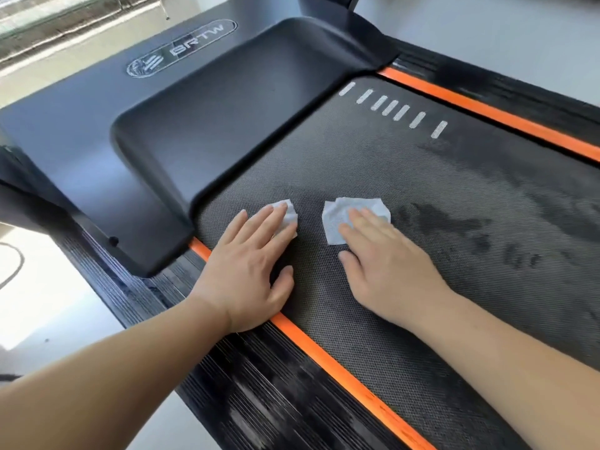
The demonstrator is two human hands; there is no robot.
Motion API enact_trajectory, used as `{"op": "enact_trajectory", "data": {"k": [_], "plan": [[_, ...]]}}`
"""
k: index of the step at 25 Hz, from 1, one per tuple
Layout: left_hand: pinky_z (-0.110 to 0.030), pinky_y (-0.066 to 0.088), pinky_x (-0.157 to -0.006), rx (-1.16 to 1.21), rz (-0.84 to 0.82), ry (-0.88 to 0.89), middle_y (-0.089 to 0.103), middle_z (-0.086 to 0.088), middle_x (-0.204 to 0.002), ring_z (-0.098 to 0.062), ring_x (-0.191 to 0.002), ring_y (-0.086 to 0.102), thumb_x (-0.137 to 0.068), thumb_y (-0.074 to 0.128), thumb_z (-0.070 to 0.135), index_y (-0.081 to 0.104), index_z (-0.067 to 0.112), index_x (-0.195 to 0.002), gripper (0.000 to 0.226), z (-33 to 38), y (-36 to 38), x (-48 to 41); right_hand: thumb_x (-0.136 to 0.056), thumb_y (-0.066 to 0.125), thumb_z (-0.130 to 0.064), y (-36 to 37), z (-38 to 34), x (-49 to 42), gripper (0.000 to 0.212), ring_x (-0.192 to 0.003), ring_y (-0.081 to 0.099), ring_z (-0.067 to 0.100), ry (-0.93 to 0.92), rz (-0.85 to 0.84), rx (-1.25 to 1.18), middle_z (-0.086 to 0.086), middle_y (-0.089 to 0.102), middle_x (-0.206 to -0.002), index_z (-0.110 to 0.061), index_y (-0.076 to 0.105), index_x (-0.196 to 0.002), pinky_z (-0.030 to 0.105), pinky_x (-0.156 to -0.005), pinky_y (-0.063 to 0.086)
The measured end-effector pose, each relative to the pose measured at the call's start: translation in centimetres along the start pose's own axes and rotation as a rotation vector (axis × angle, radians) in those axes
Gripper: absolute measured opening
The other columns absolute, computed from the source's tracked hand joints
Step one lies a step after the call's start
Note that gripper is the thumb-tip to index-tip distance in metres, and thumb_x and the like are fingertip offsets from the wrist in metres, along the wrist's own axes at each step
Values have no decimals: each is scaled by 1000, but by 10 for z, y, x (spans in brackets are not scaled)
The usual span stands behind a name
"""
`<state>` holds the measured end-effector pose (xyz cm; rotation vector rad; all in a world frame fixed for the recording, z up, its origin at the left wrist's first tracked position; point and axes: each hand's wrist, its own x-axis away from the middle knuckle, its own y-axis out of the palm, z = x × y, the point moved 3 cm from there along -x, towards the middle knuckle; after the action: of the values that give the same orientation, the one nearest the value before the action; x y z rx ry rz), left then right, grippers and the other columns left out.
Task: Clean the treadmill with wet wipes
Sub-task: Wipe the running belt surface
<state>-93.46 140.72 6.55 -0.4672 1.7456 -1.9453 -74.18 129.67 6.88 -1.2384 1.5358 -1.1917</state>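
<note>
Fingers of the left hand (pixel 250 264) lie straight, pressing a crumpled wipe (pixel 292 219) onto the treadmill belt (pixel 422 177) at its front left corner, beside the orange stripe (pixel 324 352). The right hand (pixel 386 267), equally flat, presses a second wipe (pixel 332 225) just beside the first.

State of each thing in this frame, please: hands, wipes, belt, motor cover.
left hand: flat, fingers straight, pressing on the left wipe.
right hand: flat, fingers straight, pressing on the right wipe.
left wipe: crumpled, on the belt, mostly under the fingers.
right wipe: crumpled, on the belt, partly covered.
belt: dark damp-looking streaks right of the hands.
motor cover: in place, no wipe on it.
</note>
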Motion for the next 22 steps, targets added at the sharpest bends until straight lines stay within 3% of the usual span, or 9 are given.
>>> {"op": "enact_trajectory", "data": {"k": [3,6,10,13,15,19,20,22], "plan": [[-42,15,-129,40,29,9,34,-6,-165,-19,-156,23,-92,47,45,46,13,-153,69,2,1,-2,-96,14,-57,10,-2,-16,79,-158,13,15,-15,-153,-42,4,25,-169,-12,35,-158,35,-129,7],[-30,4,-129,65,-71,-13,22,-4,-170,-14,-159,8,-94,41,51,31,15,-161,77,-2,6,-4,-105,18,-57,18,10,-46,71,-158,-7,9,39,-207,-64,-5,1,-172,-19,15,-164,33,-126,-8],[-38,-2,-129,-23,-225,8,-8,-2,-171,-17,-158,-14,-96,13,71,3,22,-165,86,-6,9,-15,-106,11,-59,19,26,-111,67,-157,-10,11,155,-260,-118,-9,-5,-172,-27,10,-165,39,-124,-10],[-43,5,-129,-66,-170,-122,9,-8,-172,-25,-160,1,-91,0,72,11,21,-164,90,-41,9,-67,-105,8,-59,22,25,-124,67,-157,-13,12,186,-234,-117,-9,-7,-172,-28,9,-165,40,-126,-12],[-46,4,-129,-82,-176,-212,8,-12,-172,-28,-159,-1,-89,-3,70,9,17,-164,92,-47,14,-91,-100,6,-64,20,16,-102,74,-157,-15,10,100,-238,-115,-10,-9,-171,-27,7,-165,39,-127,-12],[-41,-7,-128,-116,-319,176,-13,-3,-171,-21,-157,-18,-91,-7,67,-8,22,-164,86,-7,27,-80,-90,-5,-73,8,25,-51,82,-150,-24,-4,-82,-364,-106,-21,-19,-166,-35,-2,-162,34,-128,-9],[-40,-9,-128,-123,-327,192,-13,-1,-171,-20,-157,-18,-90,-9,67,-9,23,-164,86,-16,25,-83,-88,-8,-75,7,41,-51,83,-150,-24,-5,-80,-400,-91,-22,-20,-165,-37,-3,-162,34,-128,-8],[-40,-7,-128,-138,-259,15,-7,-4,-173,-21,-159,-12,-86,-11,69,-5,22,-165,92,-46,21,-102,-77,-18,-83,5,78,-68,100,-153,-21,2,-8,-406,-54,-17,-18,-168,-35,-3,-162,40,-128,-5]]}}
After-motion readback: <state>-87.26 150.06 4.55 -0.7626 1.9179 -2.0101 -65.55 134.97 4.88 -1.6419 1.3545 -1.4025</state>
